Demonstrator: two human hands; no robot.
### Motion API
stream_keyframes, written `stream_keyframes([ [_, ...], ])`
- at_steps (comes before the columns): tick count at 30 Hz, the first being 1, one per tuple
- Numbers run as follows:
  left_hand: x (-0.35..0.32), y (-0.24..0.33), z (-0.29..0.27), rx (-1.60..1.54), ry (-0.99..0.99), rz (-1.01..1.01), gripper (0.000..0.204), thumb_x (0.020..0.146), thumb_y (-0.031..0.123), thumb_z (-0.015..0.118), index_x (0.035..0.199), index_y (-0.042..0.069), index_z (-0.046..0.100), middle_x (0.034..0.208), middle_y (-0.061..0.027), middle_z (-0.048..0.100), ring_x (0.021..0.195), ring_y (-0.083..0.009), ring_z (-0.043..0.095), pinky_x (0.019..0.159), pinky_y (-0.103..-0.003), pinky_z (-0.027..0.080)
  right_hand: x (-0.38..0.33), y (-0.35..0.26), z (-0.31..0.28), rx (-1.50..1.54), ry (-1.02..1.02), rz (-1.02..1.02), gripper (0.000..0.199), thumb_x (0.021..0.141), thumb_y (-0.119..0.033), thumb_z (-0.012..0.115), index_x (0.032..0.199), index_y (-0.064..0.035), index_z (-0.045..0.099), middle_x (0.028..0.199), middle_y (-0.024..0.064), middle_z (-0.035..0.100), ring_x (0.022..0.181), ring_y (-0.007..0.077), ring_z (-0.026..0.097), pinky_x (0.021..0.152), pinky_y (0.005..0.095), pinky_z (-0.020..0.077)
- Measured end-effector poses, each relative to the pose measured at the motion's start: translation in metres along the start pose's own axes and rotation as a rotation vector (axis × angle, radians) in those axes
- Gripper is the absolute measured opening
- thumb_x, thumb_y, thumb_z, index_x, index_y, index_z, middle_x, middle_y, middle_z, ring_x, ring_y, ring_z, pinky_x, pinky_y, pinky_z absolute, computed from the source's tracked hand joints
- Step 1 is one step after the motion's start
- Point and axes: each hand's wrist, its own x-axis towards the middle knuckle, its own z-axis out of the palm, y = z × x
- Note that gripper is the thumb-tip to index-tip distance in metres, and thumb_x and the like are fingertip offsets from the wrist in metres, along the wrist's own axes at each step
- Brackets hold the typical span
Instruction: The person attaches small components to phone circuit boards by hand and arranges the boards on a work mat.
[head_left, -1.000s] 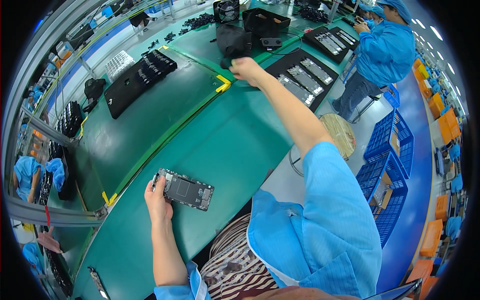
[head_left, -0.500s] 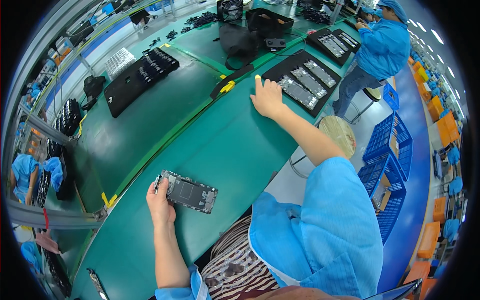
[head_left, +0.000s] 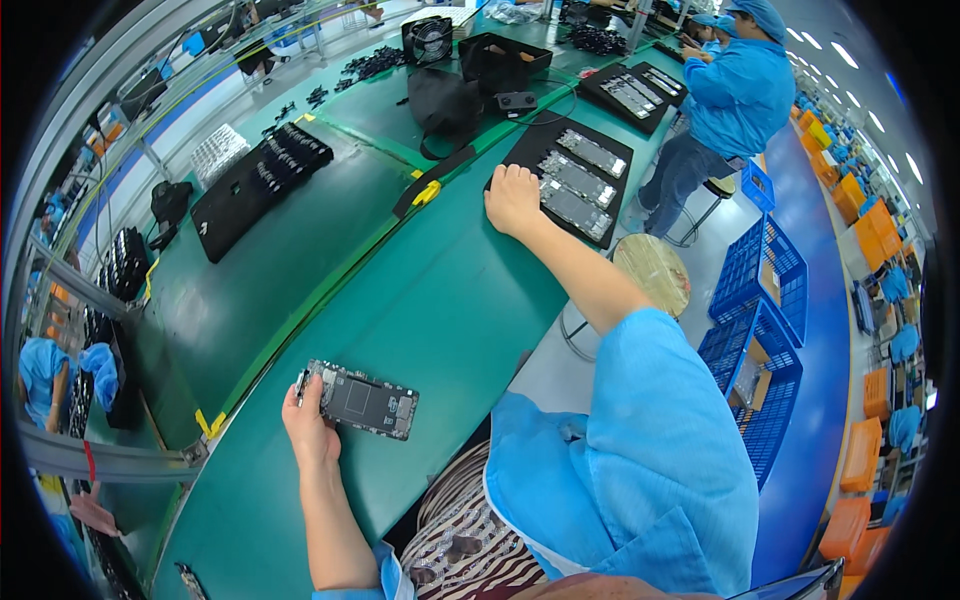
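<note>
The left hand (head_left: 312, 425) holds a phone frame (head_left: 362, 402) by its left end, thumb on top and the other fingers mostly hidden beneath. The frame sits above the near part of the green table (head_left: 430, 300), its dark face up, its far end slanting slightly toward the person.

The right hand (head_left: 512, 198) reaches forward to the left edge of a black tray (head_left: 532, 136). Its fingers are bent and close together, tips pointing away — whether they grip the edge, I cannot tell. On the tray lie three boards (head_left: 577, 180), side by side, just right of the hand.

Left of that hand, a black strap (head_left: 432, 184) lies beside yellow tape (head_left: 426, 193); beyond it stands a dark bag (head_left: 442, 104). A round stool (head_left: 652, 272) is right of the table, near blue baskets (head_left: 757, 440) — farther off, a co-worker (head_left: 738, 100) wears blue.
</note>
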Motion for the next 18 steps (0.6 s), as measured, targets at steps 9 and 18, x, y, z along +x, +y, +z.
stream_keyframes([
  [9, 0.002, 0.004, 0.003, -0.033, 0.022, -0.029, 0.017, 0.082, 0.009, 0.064, 0.096, 0.002, 0.056, 0.086, -0.0039, 0.062, 0.076, -0.0124, 0.059, 0.067, -0.027, 0.048, -0.095, -0.099, -0.072, 0.249, -0.160, -0.205, 0.059, 0.077, -0.025, 0.061, 0.121, 0.0074, 0.041, 0.100, 0.0195, 0.050, 0.092, 0.0314, 0.049, 0.079, 0.0397, 0.0414],
  [18, 0.008, 0.050, -0.032, -0.258, -0.061, 0.045, 0.011, 0.084, 0.012, 0.060, 0.091, 0.003, 0.058, 0.083, -0.0059, 0.063, 0.074, -0.0164, 0.062, 0.066, -0.030, 0.052, -0.108, -0.222, -0.134, 0.942, -0.888, -0.471, 0.059, 0.081, -0.016, 0.047, 0.129, 0.0129, 0.028, 0.109, 0.0335, 0.048, 0.100, 0.0424, 0.052, 0.087, 0.0455, 0.0426],
])
